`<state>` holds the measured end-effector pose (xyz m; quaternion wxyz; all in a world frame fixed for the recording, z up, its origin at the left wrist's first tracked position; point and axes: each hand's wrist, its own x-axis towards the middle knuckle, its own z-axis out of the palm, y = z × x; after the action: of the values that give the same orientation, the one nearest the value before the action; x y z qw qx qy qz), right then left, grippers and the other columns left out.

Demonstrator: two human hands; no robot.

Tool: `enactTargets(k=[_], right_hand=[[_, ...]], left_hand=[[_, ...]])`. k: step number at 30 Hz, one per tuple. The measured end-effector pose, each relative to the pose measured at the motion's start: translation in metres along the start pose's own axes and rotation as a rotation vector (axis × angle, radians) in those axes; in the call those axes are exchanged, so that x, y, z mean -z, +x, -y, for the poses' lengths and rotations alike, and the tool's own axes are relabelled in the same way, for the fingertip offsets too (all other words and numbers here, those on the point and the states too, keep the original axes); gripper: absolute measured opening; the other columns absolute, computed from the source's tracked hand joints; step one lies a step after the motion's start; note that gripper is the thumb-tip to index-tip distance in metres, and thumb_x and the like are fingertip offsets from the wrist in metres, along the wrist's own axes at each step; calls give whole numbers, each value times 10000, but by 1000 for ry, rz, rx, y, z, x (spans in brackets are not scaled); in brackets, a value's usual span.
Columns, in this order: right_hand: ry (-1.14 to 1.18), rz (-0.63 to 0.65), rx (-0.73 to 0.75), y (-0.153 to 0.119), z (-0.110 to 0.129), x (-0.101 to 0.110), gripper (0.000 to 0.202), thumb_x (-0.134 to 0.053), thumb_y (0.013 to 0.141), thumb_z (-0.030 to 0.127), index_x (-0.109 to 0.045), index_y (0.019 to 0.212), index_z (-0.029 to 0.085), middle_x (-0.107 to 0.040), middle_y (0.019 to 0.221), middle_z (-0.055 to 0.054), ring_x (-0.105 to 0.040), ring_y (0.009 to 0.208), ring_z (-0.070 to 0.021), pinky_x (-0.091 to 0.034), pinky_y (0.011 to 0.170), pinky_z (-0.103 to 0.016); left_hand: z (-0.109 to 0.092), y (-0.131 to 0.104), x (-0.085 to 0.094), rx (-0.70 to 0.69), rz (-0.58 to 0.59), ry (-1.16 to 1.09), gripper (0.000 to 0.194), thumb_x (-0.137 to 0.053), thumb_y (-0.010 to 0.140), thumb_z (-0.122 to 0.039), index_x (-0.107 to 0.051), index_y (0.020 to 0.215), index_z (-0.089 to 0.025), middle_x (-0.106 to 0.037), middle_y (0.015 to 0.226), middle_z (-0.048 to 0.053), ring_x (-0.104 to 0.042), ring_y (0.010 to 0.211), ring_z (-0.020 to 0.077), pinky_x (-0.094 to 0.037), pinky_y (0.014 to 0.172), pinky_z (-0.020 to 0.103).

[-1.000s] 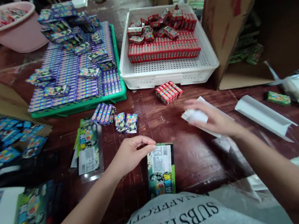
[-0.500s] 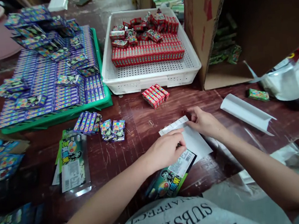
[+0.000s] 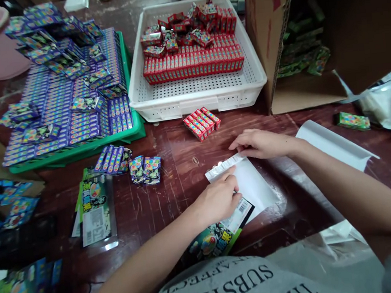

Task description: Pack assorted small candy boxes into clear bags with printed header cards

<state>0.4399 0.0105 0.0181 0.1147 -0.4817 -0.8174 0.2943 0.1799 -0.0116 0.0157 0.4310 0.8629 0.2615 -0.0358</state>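
A white sheet (image 3: 255, 186) lies flat on the table before me, with a paler strip of small marks along its far edge. My left hand (image 3: 218, 200) rests on the sheet's left side with its fingers curled; what they hold, if anything, is hidden. Partly under that hand is a green and black printed candy pouch (image 3: 217, 239) with a barcode label. My right hand (image 3: 256, 144) is at the sheet's far right corner, fingers stretched out and holding nothing visible. Beyond it stands a row of small red candy boxes (image 3: 202, 123).
Red boxes fill part of a white basket (image 3: 163, 108); purple boxes cover a green tray (image 3: 111, 141). Purple boxes (image 3: 145, 170) and printed pouches (image 3: 97, 208) lie to the left. A curled white sheet (image 3: 331, 146), green box (image 3: 353, 121) and cardboard carton (image 3: 274, 49) are on the right.
My right hand has spread its fingers and shifted slightly left at the sheet's far edge. My left hand stays on the sheet and pouch. The view has shifted slightly.
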Motion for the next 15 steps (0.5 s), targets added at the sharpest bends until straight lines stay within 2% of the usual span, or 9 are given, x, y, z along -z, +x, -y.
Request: enactTargets(k=[3,5,7,9,12,15], right_hand=[[126,-142,-20,-5,0,2,298,-562,955,276,-635,1237,218,-702,1014,-67,-660,915,-218,-527,863,-390],[172,-226,-25,-4,1,-2,343,-567,939,240,-583,1282,230,-656,1140,-87,-670,964,-221,-547,886,-410],[225,-212,-1,-1,3,-10,476,-574,910,178,-500,1373,261,-569,1305,-103,-676,1028,-220,-562,916,-425],[263,-145,29,2,5,-18,622,-577,884,129,-417,1459,303,-503,1382,-98,-681,1048,-211,-572,936,-431],[279,-82,48,4,5,-26,735,-578,874,104,-345,1527,348,-495,1355,-87,-688,975,-186,-582,936,-441],[322,-88,44,-2,10,-26,769,-571,902,125,-274,1567,372,-470,1357,-89,-673,896,-156,-589,915,-439]], left_hand=[[1,-1,-1,-2,3,3,49,-573,936,-220,-565,979,-198,-330,1636,160,-493,1416,293,-454,1139,455],[1,-2,-1,-1,5,6,50,-575,936,-221,-563,977,-196,-326,1639,158,-478,1429,281,-440,1155,433],[0,-3,-1,1,11,9,53,-582,935,-225,-564,975,-195,-345,1632,152,-459,1444,274,-426,1170,414],[-1,-3,-2,2,20,8,54,-584,937,-227,-564,977,-197,-368,1621,148,-438,1458,272,-421,1174,411],[-2,-3,-3,-6,14,2,48,-578,940,-221,-563,978,-197,-395,1604,155,-440,1456,273,-429,1164,421],[-4,-2,-5,-18,5,-5,42,-570,941,-216,-562,977,-195,-445,1568,155,-479,1426,277,-441,1149,431]])
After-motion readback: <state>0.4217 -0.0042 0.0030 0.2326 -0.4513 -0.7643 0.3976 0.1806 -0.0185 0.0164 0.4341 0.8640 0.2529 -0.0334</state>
